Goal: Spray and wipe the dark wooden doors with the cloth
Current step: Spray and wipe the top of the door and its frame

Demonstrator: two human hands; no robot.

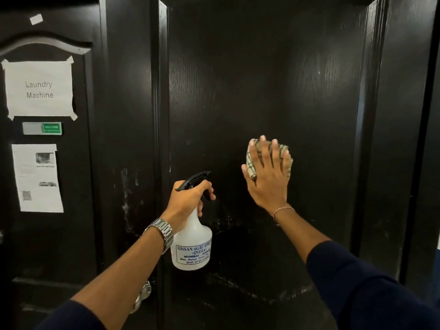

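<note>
Head view. We see the right hand (267, 173) laid flat, fingers spread and straight, pressing a folded pale cloth (252, 160) against the recessed panel of the dark wooden door (262, 79); the cloth shows above the fingertips and beside the thumb. We note the left hand (190, 198) wrapped round the neck of a white spray bottle (192, 244), fingers curled below the black trigger head (194, 179), nozzle aimed at the panel left of the cloth. Pale streaks mark the door's lower part. On the neighbouring door (47, 246) to the left hangs a taped paper sign (39, 89) reading "Laundry Machine", a printed sheet (38, 178) below it.
</note>
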